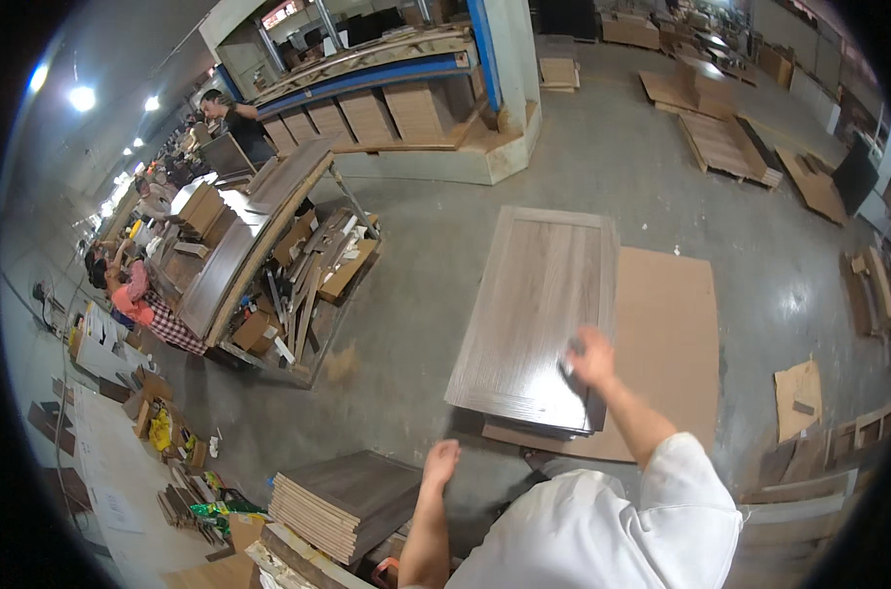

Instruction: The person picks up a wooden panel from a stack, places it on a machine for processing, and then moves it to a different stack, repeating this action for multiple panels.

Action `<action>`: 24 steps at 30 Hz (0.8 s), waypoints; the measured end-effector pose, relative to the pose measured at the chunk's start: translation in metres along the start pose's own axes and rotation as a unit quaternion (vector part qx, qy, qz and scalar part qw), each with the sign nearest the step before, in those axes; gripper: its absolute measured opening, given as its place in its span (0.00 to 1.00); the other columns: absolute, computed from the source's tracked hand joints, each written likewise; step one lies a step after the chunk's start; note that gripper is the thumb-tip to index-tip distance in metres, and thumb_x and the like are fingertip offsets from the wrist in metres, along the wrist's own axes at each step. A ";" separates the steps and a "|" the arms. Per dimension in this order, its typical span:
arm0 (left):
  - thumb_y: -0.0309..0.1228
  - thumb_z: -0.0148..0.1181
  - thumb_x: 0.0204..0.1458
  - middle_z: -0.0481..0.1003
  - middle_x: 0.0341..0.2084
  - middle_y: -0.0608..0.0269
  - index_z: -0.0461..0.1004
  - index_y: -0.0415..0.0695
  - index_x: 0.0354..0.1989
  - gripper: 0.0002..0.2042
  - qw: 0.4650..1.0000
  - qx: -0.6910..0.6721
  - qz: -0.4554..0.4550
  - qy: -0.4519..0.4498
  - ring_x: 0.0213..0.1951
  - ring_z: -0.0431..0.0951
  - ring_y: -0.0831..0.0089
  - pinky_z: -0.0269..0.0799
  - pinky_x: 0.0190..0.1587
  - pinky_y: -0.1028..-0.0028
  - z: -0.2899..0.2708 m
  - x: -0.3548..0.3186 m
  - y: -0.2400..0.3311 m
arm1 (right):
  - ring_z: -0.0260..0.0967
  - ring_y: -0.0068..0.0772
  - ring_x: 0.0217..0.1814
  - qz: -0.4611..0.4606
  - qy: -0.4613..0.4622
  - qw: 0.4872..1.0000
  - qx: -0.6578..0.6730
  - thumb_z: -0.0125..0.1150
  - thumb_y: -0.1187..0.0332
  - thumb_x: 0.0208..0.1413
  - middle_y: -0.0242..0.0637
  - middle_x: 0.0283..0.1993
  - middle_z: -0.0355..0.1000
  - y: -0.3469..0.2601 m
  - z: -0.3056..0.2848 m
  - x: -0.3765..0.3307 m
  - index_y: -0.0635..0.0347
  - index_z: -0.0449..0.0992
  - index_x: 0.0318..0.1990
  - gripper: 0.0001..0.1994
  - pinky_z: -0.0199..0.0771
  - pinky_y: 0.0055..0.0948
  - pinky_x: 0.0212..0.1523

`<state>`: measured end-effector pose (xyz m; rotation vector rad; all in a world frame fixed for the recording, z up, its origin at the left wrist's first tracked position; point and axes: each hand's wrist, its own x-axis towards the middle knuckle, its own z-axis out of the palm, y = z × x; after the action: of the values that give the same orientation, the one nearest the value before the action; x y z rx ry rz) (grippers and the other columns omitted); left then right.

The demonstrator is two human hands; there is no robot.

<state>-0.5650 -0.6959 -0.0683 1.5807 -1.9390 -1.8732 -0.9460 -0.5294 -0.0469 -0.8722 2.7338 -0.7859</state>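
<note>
My right hand (593,359) is over the lower right part of a grey-brown wood-grain panel (536,299). Its fingers are curled around something small and dark that I cannot make out. The panel has a raised frame border and tops a pile of similar panels, with glare along its near end. Off the pile's near left corner, my left hand (443,461) hangs in the air with its fingers curled in and nothing seen in them. Close by it, to the lower left, lies a stack of dark-faced boards (367,491) with pale edges.
A flat cardboard sheet (669,344) lies under and right of the pile. On the left stands a long workbench (235,270) with offcuts on its lower shelf and people beyond it. Pallets with boards (725,147) lie at the far right. Scraps (195,432) line the left wall.
</note>
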 end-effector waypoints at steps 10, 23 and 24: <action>0.38 0.54 0.62 0.80 0.37 0.62 0.73 0.40 0.49 0.15 0.903 -0.267 -0.236 0.240 0.33 0.78 0.76 0.70 0.29 0.75 0.030 -0.175 -0.230 | 0.45 0.55 0.75 -0.209 -0.104 0.968 -0.088 0.65 0.55 0.52 0.43 0.71 0.57 -0.032 0.066 -0.118 0.47 0.66 0.66 0.32 0.40 0.62 0.71; 0.28 0.55 0.58 0.75 0.42 0.48 0.74 0.36 0.43 0.09 0.753 0.003 0.008 0.658 0.47 0.74 0.52 0.66 0.52 0.58 -0.096 -0.297 -0.269 | 0.42 0.53 0.76 -0.342 -0.153 0.915 -0.152 0.62 0.58 0.51 0.46 0.72 0.51 -0.127 0.119 -0.175 0.51 0.63 0.66 0.33 0.40 0.60 0.72; 0.29 0.55 0.58 0.74 0.46 0.45 0.74 0.37 0.45 0.11 0.724 0.023 -0.033 0.689 0.52 0.71 0.48 0.64 0.57 0.55 -0.119 -0.318 -0.284 | 0.42 0.53 0.76 -0.388 -0.142 0.903 -0.121 0.62 0.58 0.51 0.46 0.72 0.51 -0.142 0.133 -0.183 0.51 0.63 0.66 0.33 0.40 0.60 0.72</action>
<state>-0.1612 -0.5157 -0.0590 2.0203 -1.1140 -0.1802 -0.6862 -0.5789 -0.0849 -2.0068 2.2093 -0.3552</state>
